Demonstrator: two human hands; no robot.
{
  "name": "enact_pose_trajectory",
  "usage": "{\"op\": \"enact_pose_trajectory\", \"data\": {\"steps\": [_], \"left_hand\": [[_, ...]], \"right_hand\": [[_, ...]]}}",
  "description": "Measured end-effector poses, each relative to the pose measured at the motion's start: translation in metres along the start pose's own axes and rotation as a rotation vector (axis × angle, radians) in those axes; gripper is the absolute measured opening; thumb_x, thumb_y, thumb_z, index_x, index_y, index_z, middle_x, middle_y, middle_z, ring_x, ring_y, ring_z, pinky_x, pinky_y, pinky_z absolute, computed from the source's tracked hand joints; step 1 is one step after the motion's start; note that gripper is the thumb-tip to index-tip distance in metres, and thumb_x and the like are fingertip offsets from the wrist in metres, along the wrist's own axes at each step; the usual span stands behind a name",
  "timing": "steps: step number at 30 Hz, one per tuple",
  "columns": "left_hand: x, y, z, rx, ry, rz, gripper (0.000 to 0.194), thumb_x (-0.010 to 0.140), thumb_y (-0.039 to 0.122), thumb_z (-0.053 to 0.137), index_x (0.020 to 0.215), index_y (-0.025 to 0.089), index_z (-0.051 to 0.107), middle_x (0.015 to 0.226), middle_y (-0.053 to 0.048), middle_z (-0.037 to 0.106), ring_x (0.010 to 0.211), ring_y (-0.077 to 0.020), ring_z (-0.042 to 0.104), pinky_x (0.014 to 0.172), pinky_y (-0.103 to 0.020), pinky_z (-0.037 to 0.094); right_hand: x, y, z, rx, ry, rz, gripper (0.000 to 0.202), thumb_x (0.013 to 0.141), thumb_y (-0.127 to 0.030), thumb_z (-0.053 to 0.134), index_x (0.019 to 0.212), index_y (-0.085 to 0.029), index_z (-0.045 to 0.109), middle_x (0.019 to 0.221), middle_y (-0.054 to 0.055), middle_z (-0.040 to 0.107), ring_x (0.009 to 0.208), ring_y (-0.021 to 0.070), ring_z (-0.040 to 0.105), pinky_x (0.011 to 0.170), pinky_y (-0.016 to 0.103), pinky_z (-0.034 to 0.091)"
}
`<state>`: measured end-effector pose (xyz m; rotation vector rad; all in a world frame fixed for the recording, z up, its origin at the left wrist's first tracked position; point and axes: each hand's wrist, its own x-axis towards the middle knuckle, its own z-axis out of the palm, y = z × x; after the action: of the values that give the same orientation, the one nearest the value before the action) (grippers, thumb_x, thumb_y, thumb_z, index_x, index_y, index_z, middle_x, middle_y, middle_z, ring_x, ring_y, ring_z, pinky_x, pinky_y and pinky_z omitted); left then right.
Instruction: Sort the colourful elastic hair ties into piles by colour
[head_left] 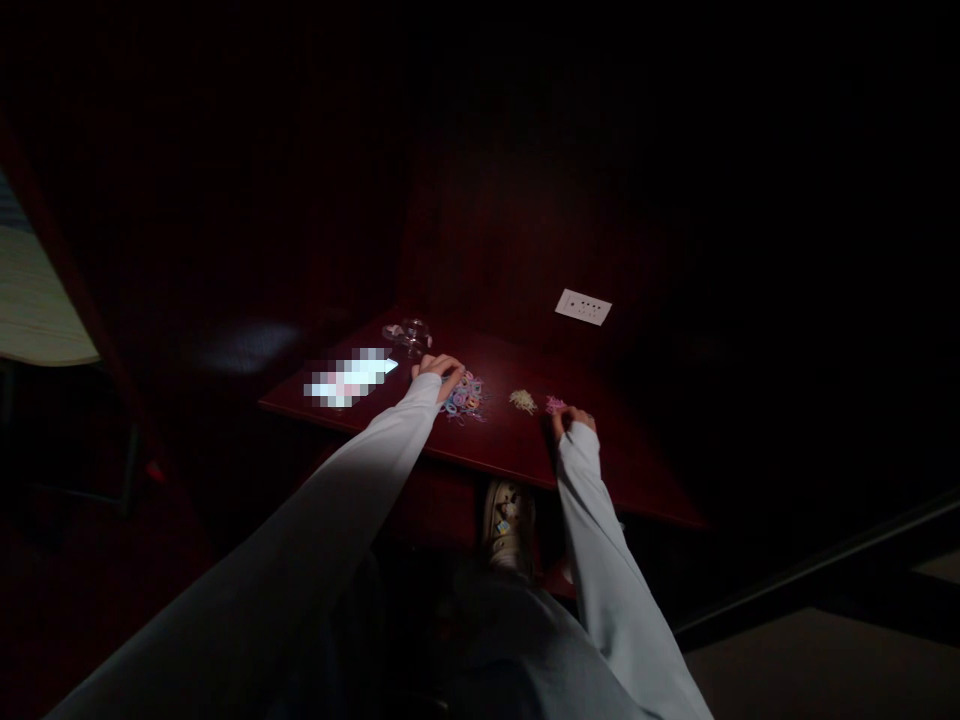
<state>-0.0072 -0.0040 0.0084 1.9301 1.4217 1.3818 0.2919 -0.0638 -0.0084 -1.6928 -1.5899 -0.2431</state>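
My left hand (441,372) rests over the left edge of a mixed heap of small coloured hair ties (469,397), its fingers stretched across them. Blue, purple, pink and orange loops show in this heap. To its right lies a small pile of pale yellow hair ties (522,401). My right hand (577,416) is at a small pile of pink hair ties (554,404), fingertips drawn together at its near edge. What those fingertips hold, if anything, is too small to make out. Both arms wear long pale sleeves.
A lit phone-like screen (352,378), blurred out, lies on the dark red tabletop (495,455) at the left. Behind it stands a clear container (415,335). A white socket plate (583,307) is on the back panel. A shoe (508,520) shows below the table's front edge.
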Motion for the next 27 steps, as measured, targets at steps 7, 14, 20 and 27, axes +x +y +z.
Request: {"op": "enact_pose_trajectory", "data": {"steps": [7, 14, 20, 27], "left_hand": [[-0.006, 0.005, -0.004, 0.04, 0.008, 0.095, 0.011, 0.086, 0.025, 0.063, 0.078, 0.026, 0.07, 0.105, -0.004, 0.078, 0.114, -0.0305, 0.058, 0.108, -0.055, 0.034], [-0.005, 0.01, -0.007, 0.071, -0.024, 0.09, 0.011, 0.086, 0.023, 0.062, 0.077, 0.024, 0.069, 0.104, -0.005, 0.077, 0.11, -0.0305, 0.06, 0.106, -0.054, 0.035], [-0.003, 0.008, -0.005, 0.089, -0.028, 0.078, 0.011, 0.086, 0.024, 0.063, 0.076, 0.025, 0.068, 0.099, -0.004, 0.076, 0.11, -0.0291, 0.058, 0.105, -0.051, 0.037], [-0.002, 0.004, -0.003, 0.092, -0.043, 0.085, 0.013, 0.087, 0.025, 0.062, 0.076, 0.024, 0.069, 0.101, -0.005, 0.076, 0.11, -0.0293, 0.059, 0.105, -0.05, 0.039]], "right_hand": [[0.012, -0.069, 0.053, -0.091, -0.286, -0.239, 0.023, 0.098, -0.031, 0.057, 0.109, -0.022, 0.074, 0.116, 0.013, 0.069, 0.107, 0.0283, 0.057, 0.095, 0.04, 0.043], [0.019, -0.077, 0.06, -0.103, -0.315, -0.167, 0.019, 0.099, -0.035, 0.061, 0.107, -0.024, 0.074, 0.113, 0.009, 0.067, 0.109, 0.0262, 0.055, 0.093, 0.037, 0.041], [0.021, -0.076, 0.061, -0.048, -0.336, -0.163, 0.018, 0.1, -0.036, 0.059, 0.096, -0.023, 0.071, 0.109, 0.008, 0.067, 0.107, 0.0253, 0.053, 0.091, 0.035, 0.039], [0.02, -0.071, 0.063, -0.012, -0.326, -0.125, 0.021, 0.1, -0.036, 0.057, 0.091, -0.021, 0.07, 0.105, 0.009, 0.068, 0.105, 0.0251, 0.054, 0.092, 0.035, 0.041]]}}
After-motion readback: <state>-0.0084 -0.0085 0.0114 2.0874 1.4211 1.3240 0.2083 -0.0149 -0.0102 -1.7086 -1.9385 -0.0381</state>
